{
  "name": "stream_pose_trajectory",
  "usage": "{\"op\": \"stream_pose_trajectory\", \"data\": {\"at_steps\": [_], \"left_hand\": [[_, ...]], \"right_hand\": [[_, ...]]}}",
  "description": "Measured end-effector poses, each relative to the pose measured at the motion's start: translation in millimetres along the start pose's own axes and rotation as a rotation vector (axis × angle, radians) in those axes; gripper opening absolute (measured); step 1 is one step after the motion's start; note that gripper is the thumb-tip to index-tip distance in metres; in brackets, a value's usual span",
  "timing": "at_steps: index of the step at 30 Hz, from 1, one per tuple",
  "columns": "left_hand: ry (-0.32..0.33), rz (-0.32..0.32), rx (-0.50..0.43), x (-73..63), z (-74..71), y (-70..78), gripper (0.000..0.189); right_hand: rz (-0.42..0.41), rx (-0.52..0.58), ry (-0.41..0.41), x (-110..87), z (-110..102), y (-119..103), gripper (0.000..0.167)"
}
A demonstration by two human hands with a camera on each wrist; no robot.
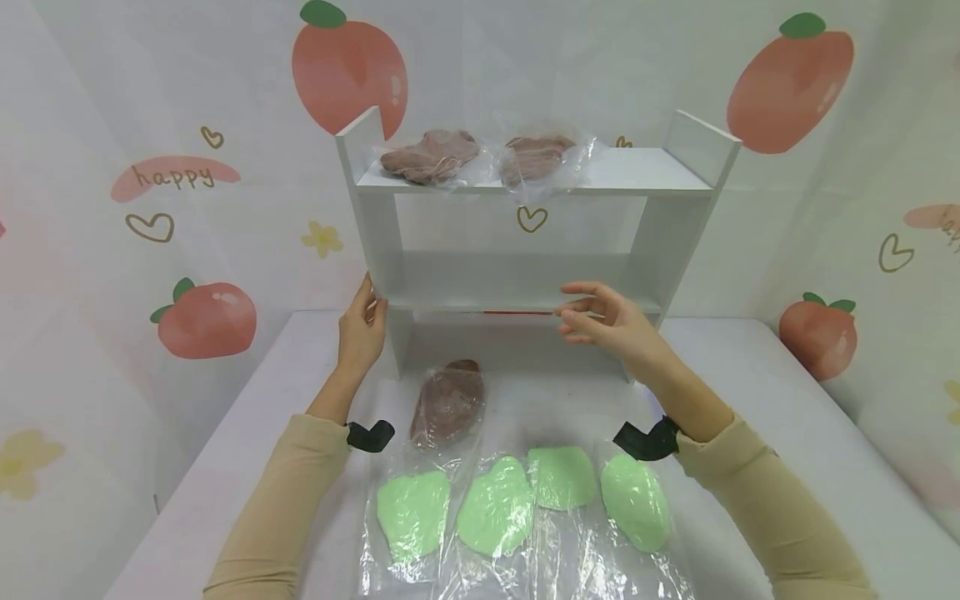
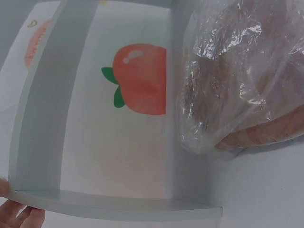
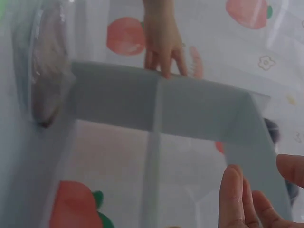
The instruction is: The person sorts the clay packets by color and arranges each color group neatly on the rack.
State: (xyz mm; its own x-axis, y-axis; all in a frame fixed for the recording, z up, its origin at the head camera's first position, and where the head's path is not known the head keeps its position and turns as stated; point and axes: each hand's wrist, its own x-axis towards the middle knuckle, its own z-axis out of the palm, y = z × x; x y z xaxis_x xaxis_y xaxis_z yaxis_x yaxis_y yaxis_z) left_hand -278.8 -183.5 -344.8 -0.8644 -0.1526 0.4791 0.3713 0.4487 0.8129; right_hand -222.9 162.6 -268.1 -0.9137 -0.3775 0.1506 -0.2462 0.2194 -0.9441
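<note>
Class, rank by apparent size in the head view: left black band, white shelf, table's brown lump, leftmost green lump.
White shelf
Brown lump and leftmost green lump: too alike to rank
Left black band

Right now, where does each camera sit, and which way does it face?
Head: on the head, facing forward and down at the white shelf; sleeves, left hand and right hand show.
Left wrist: on that wrist, facing the shelf and a bagged brown piece; left fingertips lower left.
Right wrist: on that wrist, facing across the shelf; right fingers lower right, left hand at top.
Shared: head and right wrist both show the left hand at the shelf.
</note>
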Motion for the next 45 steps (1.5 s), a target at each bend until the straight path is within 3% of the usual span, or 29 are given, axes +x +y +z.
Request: {"op": "stream_pose_trajectory", "data": {"at_steps": [10, 15, 23, 31, 45], "left_hand": [[0.003, -0.005, 0.014, -0.1, 0.3, 0.7, 0.054], [0.004, -0.010, 0.010, -1.1, -0.2, 1.5, 0.054], [0.004, -0.016, 0.008, -1.3, -0.1, 1.8, 0.054], [-0.002, -0.021, 0.005, -0.9, 0.1, 1.5, 0.054], [0.002, -0.010, 0.001, -1.5, 0.0, 1.0, 0.053]], "right_hand": [[0.127, 0.067, -0.086, -5.0, 38.5, 54.9, 0.056], [0.211, 0.105, -0.135, -7.4, 57.9, 73.8, 0.063], [0.269, 0.113, -0.157, -6.2, 81.3, 99.5, 0.065], [0.310, 0.197, -0.159, -1.3, 100.3, 113.8, 0.071], [0.458, 0.221, -0.101, 7.6, 124.3, 117.5, 0.073]]}}
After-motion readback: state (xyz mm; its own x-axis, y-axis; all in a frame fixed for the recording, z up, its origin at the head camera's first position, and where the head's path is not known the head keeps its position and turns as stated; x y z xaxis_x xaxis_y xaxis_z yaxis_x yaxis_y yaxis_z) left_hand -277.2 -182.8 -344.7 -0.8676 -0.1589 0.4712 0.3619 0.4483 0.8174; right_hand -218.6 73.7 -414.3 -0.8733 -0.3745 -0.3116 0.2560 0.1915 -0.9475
